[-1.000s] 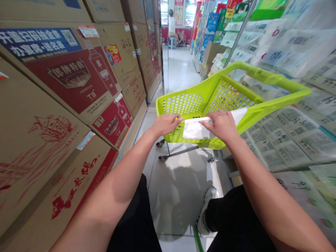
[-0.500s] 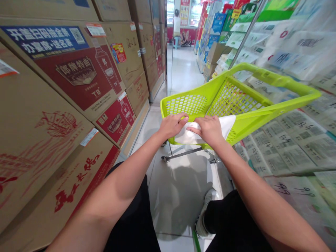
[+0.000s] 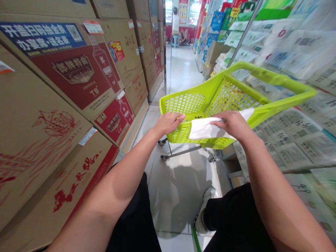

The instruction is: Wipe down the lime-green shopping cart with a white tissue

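Cardboard boxes (image 3: pixel 78 75) were stacked at the left of the frame. At centre, the left hand (image 3: pixel 170 123) had its fingers closed over the near edge of the green cart (image 3: pixel 229 93). Right of centre, a white cloth (image 3: pixel 204 129) covered that edge, gripped between the right hand's (image 3: pixel 232 124) fingers and thumb.

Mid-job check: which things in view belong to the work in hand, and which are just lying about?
In the work:
- cart, left hand at its rim
- cloth, over the rim, under the right hand

Just about:
- cartons, stacked on the left
- packs, piled on the right
- stool, far down the aisle, with a person at it
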Available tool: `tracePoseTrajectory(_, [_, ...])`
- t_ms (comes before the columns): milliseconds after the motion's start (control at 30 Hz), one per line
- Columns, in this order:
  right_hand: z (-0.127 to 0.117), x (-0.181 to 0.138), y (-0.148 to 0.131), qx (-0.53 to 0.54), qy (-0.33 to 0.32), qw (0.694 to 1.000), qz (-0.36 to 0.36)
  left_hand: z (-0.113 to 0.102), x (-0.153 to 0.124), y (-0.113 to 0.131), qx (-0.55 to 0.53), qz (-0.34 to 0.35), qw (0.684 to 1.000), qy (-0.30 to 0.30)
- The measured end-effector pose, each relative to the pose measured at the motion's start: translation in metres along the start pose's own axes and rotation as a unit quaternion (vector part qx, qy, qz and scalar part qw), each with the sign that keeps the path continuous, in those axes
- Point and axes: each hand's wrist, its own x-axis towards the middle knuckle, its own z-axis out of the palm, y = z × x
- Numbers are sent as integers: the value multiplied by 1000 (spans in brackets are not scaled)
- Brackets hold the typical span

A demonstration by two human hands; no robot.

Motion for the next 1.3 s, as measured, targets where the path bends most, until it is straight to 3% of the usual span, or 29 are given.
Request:
tracePoseTrajectory(167, [4, 4, -11, -5, 0, 1000, -10, 3, -3, 8, 31, -11, 999, 21])
tracePoseTrajectory(300, [22, 15, -55, -8, 6, 1000, -29, 7, -6, 15, 43, -12, 998, 38])
tracePoseTrajectory(467, [36, 23, -99, -26, 4, 998, -50, 6, -6, 12, 42, 27, 999, 14])
tracePoseTrajectory(600, [31, 18, -87, -89, 23, 996, -9, 3, -3, 2, 57, 71, 996, -4])
tracePoseTrajectory(767, [9, 6, -25, -158, 95, 973, 141, 2, 0, -8, 69, 91, 993, -5])
tracePoseTrajectory(867, [1, -1, -2, -173, 141, 958, 179, 3, 0, -9, 72, 84, 994, -4])
tracePoseTrajectory(967, [7, -5, -17, -182, 138, 963, 143, 6, -2, -4, 92, 84, 992, 6])
tracePoseTrajectory(1167, [28, -2, -91, -143, 54, 988, 2, 7, -1, -1, 96, 94, 991, 12])
tracePoseTrajectory(1233, [28, 0, -92, -142, 49, 989, 0, 5, 0, -4, 82, 96, 992, 1])
tracePoseTrajectory(1300, [23, 2, -76, -150, 57, 987, 31, 4, 2, -8, 65, 97, 993, -12])
